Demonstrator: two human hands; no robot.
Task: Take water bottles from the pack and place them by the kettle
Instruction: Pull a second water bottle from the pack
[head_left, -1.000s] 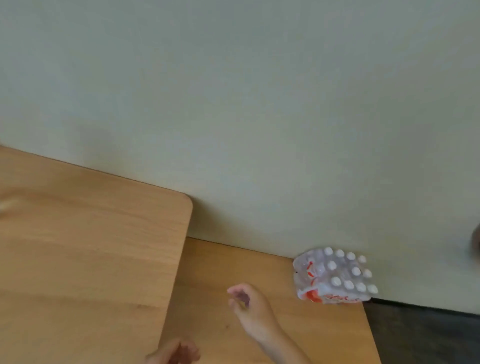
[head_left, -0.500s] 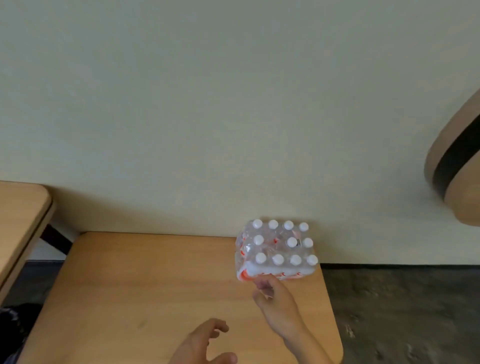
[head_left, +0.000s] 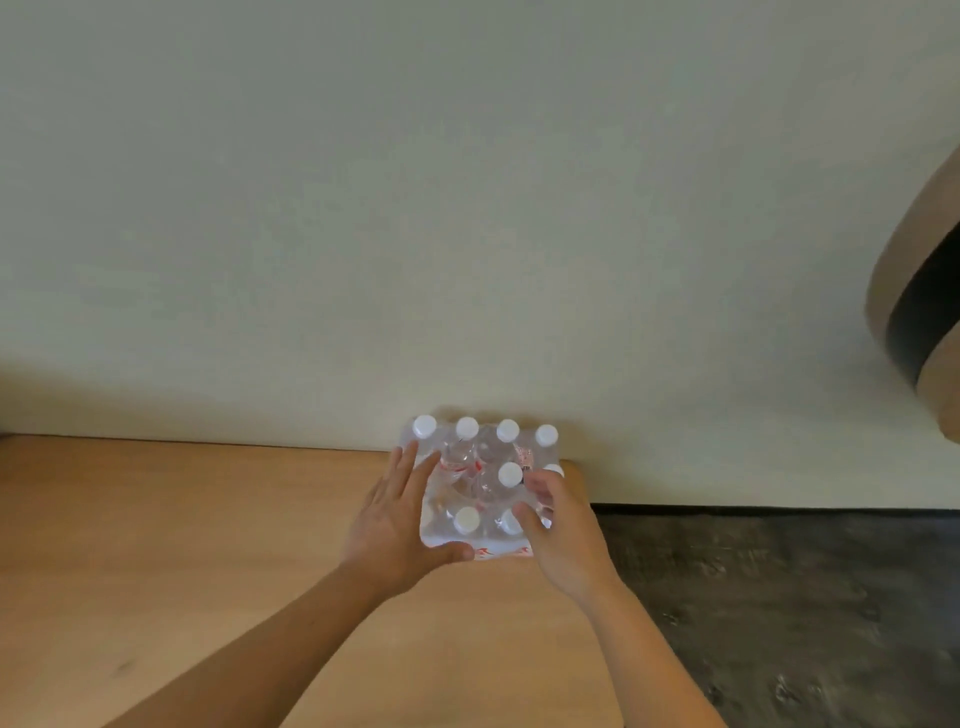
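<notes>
A shrink-wrapped pack of water bottles (head_left: 480, 467) with white caps and red print stands at the far right corner of the wooden table (head_left: 182, 545), against the wall. My left hand (head_left: 397, 519) lies flat against the pack's left side, thumb under its front edge. My right hand (head_left: 558, 525) grips the front right of the pack, fingers curled over the plastic among the caps. No kettle is in view.
A pale wall (head_left: 467, 208) rises right behind the table. Dark floor (head_left: 779, 597) lies to the right of the table's edge. A tan and black rounded object (head_left: 919, 312) juts in at the right edge.
The view swung so the pack sits near the middle. My right hand went from touching the pack's front to gripping it, and my left hand came up from the table to its left side.
</notes>
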